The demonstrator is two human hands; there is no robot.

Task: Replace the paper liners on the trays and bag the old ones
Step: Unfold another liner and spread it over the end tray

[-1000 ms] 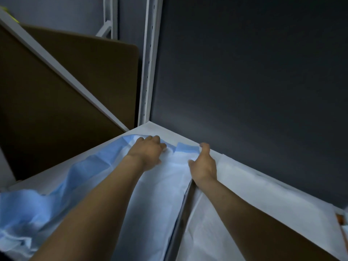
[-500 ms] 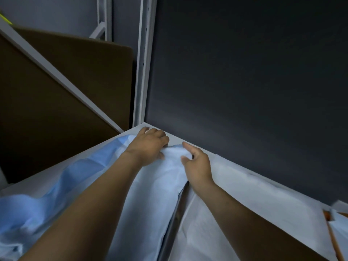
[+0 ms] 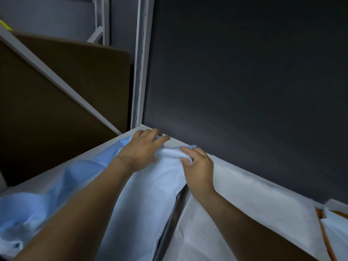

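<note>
While right hand pinches liner edge | liner under left hand

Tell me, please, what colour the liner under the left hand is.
The liner is light blue, seen best in the head view.

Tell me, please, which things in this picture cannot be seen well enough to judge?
All in the head view:
- Tray surfaces: covered by the blue liner and the white liner; only a dark metal edge shows between them.
- Paper under the left hand and right hand: hidden by the hands.
- Orange object: cut off by the right edge, partly under paper.
- Yellow object: cut off by the left edge.
- Bag: not in view.
</note>
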